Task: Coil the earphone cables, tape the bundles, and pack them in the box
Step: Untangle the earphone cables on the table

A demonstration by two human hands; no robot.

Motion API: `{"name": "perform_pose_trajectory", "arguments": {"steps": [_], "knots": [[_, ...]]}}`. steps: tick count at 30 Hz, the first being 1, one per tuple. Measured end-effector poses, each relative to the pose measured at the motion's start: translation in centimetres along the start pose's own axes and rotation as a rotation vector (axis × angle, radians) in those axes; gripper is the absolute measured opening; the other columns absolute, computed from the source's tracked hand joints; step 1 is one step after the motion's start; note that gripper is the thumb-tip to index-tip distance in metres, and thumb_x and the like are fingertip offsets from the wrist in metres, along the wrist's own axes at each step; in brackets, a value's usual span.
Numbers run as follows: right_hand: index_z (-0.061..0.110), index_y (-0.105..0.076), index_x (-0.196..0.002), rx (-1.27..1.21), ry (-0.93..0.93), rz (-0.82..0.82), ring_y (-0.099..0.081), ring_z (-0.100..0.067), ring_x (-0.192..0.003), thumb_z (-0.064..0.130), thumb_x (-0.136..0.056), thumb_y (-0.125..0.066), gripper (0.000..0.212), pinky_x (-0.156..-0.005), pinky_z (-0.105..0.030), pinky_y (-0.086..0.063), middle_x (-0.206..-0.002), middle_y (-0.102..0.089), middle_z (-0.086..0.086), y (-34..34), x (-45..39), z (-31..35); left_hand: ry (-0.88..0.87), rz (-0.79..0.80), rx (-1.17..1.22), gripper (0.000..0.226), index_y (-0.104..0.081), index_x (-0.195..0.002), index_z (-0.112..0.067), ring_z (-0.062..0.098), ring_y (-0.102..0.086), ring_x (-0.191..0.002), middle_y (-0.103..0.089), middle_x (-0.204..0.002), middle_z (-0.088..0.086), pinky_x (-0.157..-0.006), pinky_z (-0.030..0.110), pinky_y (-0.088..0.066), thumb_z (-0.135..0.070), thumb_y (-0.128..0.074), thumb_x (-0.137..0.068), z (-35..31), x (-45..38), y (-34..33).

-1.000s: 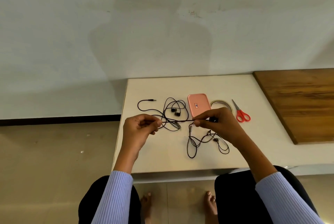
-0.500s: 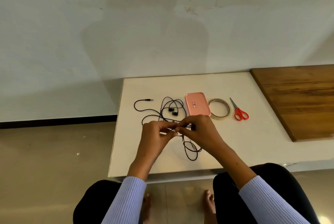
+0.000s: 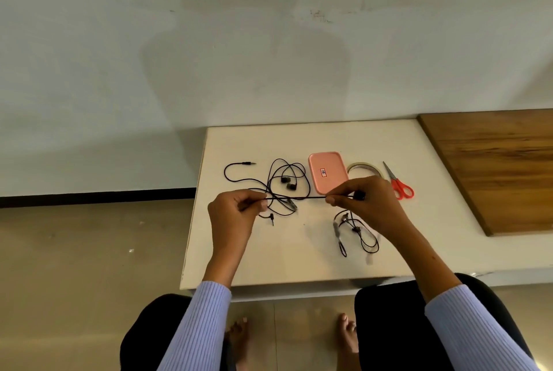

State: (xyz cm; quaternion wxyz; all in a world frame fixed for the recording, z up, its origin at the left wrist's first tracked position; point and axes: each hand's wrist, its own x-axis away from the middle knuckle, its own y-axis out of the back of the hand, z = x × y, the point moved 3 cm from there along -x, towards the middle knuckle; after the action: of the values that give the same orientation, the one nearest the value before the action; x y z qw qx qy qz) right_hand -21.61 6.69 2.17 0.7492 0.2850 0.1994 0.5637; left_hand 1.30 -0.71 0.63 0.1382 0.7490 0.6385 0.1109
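Hands (image 3: 302, 209) apart again, cable (image 3: 299, 197) taut

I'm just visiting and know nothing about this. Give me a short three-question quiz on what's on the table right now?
1. True or false: the pink box is shut.
2. What lies farthest right on the white table: (a) tape roll, (b) scissors, (c) loose earphones?
3. What do the left hand and right hand hold stretched between them?

Key: 1 true. 2 b. 3 a black cable, pulled straight, its remainder hanging below the right hand.
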Motion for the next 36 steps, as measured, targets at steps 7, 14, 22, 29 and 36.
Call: {"name": "perform_pose_trajectory", "arguments": {"steps": [7, 14, 22, 29, 36], "knots": [[0.027, -0.074, -0.085, 0.082, 0.018, -0.007, -0.051, 0.002, -0.066, 0.029, -0.08, -0.072, 0.006, -0.058, -0.017, -0.036, -0.083, -0.067, 0.013, -1.5, 0.0, 0.2, -0.008, 0.21, -0.3, 0.059, -0.06, -0.127, -0.024, 0.012, -0.068, -0.058, -0.071, -0.105, -0.004, -0.075, 0.023, -0.053, -0.007, -0.077, -0.073, -0.2, 0.7, -1.7], [0.029, -0.074, -0.086, 0.056, 0.112, 0.052, -0.053, -0.009, -0.065, 0.033, -0.078, -0.073, 0.008, -0.06, -0.024, -0.044, -0.074, -0.065, 0.019, -3.8, -0.2, 1.5, -0.194, 0.28, -0.126, 0.026, -0.074, -0.102, -0.019, 0.001, -0.067, -0.074, -0.075, -0.093, -0.003, -0.07, 0.011, -0.051, -0.013, -0.075, -0.077, -2.0, 1.3, -3.2], [0.037, -0.072, -0.079, -0.057, 0.065, 0.017, -0.054, -0.017, -0.063, 0.03, -0.076, -0.074, 0.008, -0.059, -0.021, -0.041, -0.076, -0.069, 0.018, -1.5, -0.9, 0.8, -0.096, 0.017, -0.031, 0.01, -0.075, -0.086, -0.012, 0.008, -0.07, -0.07, -0.073, -0.073, -0.002, -0.072, 0.021, -0.055, -0.006, -0.072, -0.08, -0.8, -0.3, -0.4], [0.023, -0.072, -0.081, -0.019, 0.027, -0.126, -0.056, -0.018, -0.065, 0.021, -0.08, -0.072, 0.002, -0.056, -0.013, -0.039, -0.075, -0.065, 0.016, -0.9, -1.1, -0.3, -0.043, 0.066, -0.241, 0.024, -0.074, -0.1, -0.018, 0.005, -0.068, -0.06, -0.073, -0.104, -0.001, -0.06, 0.012, -0.048, -0.003, -0.062, -0.086, 0.3, -0.1, -0.5], [0.017, -0.073, -0.087, 0.16, 0.17, -0.119, -0.048, 0.004, -0.061, 0.02, -0.083, -0.07, 0.006, -0.061, -0.017, -0.038, -0.087, -0.069, 0.005, -2.6, -0.7, 1.2, -0.207, 0.145, -0.42, 0.052, -0.055, -0.131, -0.022, 0.025, -0.067, -0.094, -0.053, -0.137, -0.005, -0.086, 0.031, -0.054, -0.006, -0.066, -0.083, -1.1, 1.1, -2.5]]}}
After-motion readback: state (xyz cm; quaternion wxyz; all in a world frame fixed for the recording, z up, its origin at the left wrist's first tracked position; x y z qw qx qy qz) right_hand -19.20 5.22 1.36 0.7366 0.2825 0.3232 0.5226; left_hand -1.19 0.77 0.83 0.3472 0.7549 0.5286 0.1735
